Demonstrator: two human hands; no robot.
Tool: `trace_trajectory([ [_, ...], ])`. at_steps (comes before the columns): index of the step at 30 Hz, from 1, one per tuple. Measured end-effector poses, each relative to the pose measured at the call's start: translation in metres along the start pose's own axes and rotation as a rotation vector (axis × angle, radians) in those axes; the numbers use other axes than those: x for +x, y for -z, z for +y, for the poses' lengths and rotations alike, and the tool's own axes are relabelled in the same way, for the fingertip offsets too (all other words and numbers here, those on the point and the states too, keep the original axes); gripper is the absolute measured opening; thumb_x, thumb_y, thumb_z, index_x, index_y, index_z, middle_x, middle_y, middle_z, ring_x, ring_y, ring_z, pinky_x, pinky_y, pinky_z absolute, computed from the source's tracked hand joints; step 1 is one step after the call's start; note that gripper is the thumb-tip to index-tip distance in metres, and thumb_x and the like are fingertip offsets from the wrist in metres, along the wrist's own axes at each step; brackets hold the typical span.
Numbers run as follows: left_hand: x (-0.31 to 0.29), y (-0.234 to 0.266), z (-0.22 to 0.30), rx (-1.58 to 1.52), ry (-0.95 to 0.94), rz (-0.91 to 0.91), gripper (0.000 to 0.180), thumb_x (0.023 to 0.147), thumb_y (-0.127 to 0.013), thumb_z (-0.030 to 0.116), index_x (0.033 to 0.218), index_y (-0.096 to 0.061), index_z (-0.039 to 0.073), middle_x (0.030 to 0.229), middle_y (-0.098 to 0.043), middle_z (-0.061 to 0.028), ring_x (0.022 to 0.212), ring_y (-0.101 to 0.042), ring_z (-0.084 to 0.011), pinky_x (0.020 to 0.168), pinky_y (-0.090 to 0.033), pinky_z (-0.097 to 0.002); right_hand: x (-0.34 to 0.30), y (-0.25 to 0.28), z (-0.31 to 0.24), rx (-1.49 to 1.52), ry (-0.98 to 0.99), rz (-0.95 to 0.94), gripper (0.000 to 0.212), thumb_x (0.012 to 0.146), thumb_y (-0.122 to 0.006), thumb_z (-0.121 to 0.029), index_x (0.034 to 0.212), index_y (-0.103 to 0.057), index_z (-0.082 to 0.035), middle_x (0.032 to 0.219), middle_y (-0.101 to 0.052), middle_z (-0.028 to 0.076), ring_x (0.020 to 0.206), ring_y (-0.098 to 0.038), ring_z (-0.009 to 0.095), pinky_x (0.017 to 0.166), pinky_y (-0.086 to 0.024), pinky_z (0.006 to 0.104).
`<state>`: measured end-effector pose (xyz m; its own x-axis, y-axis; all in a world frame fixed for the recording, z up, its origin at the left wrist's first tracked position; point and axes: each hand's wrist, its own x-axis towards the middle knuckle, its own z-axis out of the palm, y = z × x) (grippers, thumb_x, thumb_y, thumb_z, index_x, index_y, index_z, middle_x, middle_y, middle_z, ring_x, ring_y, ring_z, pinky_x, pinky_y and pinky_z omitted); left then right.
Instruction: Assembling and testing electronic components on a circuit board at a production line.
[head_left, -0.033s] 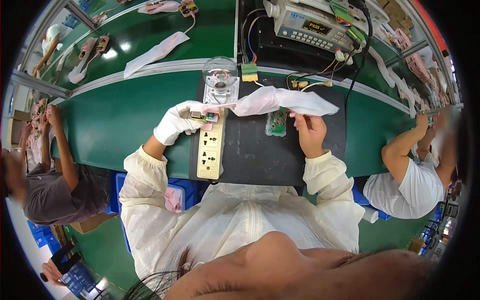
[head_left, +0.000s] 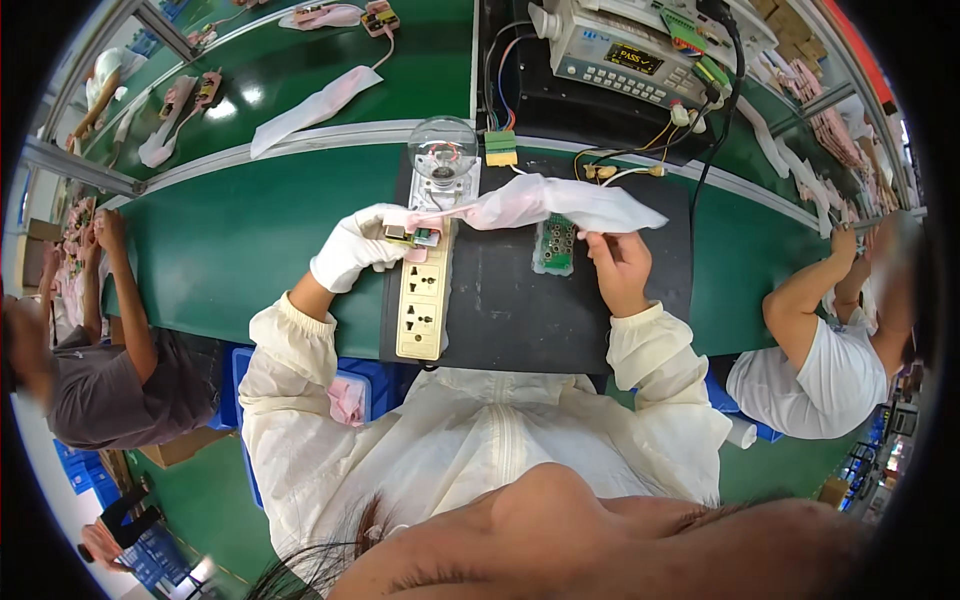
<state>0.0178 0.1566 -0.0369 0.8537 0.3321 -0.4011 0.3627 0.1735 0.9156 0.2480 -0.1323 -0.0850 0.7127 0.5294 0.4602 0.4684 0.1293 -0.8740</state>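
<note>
My left hand, in a white glove, grips a small circuit board with a pink casing, over the far end of a cream power strip. From the board a pink cord runs right into a white sleeve, with pink showing through it. My bare right hand has its thumb and fingers pinched together against the sleeve's lower edge, beside a green test board. What sits between those fingertips is hidden. The sleeve lies across the far edge of the green board.
Behind the strip stands a clear bulb on a metal base. A green terminal block with wires is beside it. A test instrument with a lit screen stands at the back. Co-workers sit at left and right.
The sleeve's free end has shifted slightly left and drooped a little. Both hands stay almost in place; the whole view has moved a touch.
</note>
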Motion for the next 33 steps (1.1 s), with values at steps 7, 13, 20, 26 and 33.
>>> trace_trajectory([
  [7,0.006,-0.002,-0.019,0.113,-0.527,0.012,0.036,0.070,-0.081,0.001,0.102,-0.066,0.009,0.094,-0.067,-0.0008,0.057,-0.049,-0.0032,0.048,-0.036,-0.0176,0.003,-0.004,-0.023,-0.152,0.120,-0.251,0.014,0.084,-0.073,-0.008,0.093,-0.066,-0.001,0.082,-0.063,0.004,0.065,-0.058,0.007,0.058,-0.045,0.0212],
  [13,-0.004,0.003,-0.012,-0.230,-0.139,-0.049,0.035,0.076,-0.077,0.003,0.108,-0.064,0.007,0.105,-0.064,-0.0030,0.067,-0.059,-0.0094,0.059,-0.047,-0.0203,0.000,0.000,-0.020,-0.139,0.123,-0.256,0.012,0.087,-0.070,-0.008,0.094,-0.065,0.000,0.086,-0.064,0.005,0.067,-0.059,0.008,0.058,-0.046,0.0213],
  [20,-0.008,-0.008,-0.013,-0.087,-0.559,-0.145,0.037,0.080,-0.074,0.012,0.114,-0.059,0.006,0.108,-0.063,-0.0053,0.089,-0.063,-0.0163,0.077,-0.051,-0.0265,-0.005,-0.001,-0.034,0.039,0.077,-0.187,0.007,0.090,-0.065,-0.006,0.093,-0.061,-0.001,0.090,-0.063,0.008,0.065,-0.057,0.010,0.055,-0.045,0.0221],
  [26,-0.043,-0.050,0.002,-0.500,-0.575,-0.215,0.046,0.085,-0.072,0.026,0.120,-0.053,0.005,0.106,-0.062,-0.0070,0.092,-0.062,-0.0162,0.076,-0.050,-0.0258,-0.049,-0.028,-0.084,0.592,-0.398,-0.268,0.010,0.091,-0.063,-0.004,0.101,-0.060,-0.002,0.101,-0.064,0.010,0.067,-0.058,0.010,0.059,-0.046,0.0228],
  [33,-0.070,-0.092,0.001,-0.734,-0.262,-0.274,0.056,0.084,-0.072,0.039,0.126,-0.049,0.010,0.096,-0.059,-0.0025,0.066,-0.046,-0.0067,0.055,-0.034,-0.0207,-0.082,-0.046,-0.093,0.896,-0.226,-0.096,0.003,0.089,-0.062,0.000,0.087,-0.062,-0.003,0.094,-0.066,0.010,0.073,-0.062,0.019,0.061,-0.052,0.0290],
])
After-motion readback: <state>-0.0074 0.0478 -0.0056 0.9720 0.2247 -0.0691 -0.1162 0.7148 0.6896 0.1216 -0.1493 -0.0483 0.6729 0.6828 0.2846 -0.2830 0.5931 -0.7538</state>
